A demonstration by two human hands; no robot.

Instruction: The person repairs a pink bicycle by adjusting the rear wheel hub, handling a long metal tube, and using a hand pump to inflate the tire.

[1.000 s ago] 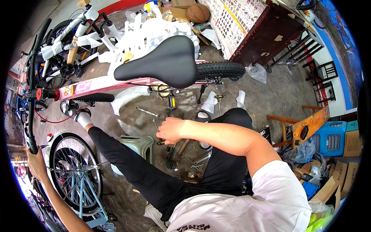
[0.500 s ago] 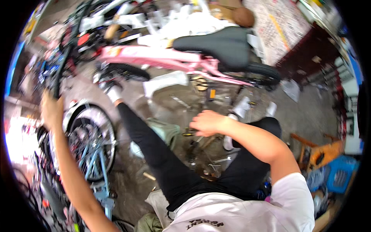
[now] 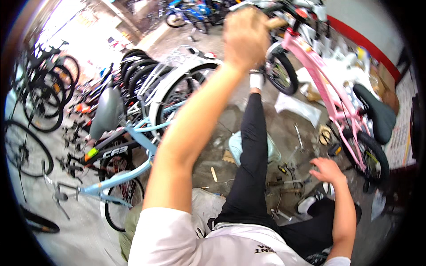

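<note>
My left hand is raised at top centre, slightly blurred, fingers curled around the pink bicycle's handlebar, which it partly hides. The pink frame slopes down to the right, with a black saddle, a front wheel and a rear wheel. My right hand hangs low at right with loosely bent, separated fingers, holding nothing. Below and left of it, wrenches and other tools lie on the concrete floor near a pale green stool.
A light blue bicycle stands close on my left, among many parked bicycles. White packing foam and cardboard lie behind the pink bicycle. Blue bicycles stand farther back. A printed panel is at far right.
The view has swung left, showing more parked bicycles. My left hand has gone from the left edge to top centre with the handlebar; the pink bicycle now appears angled, farther right.
</note>
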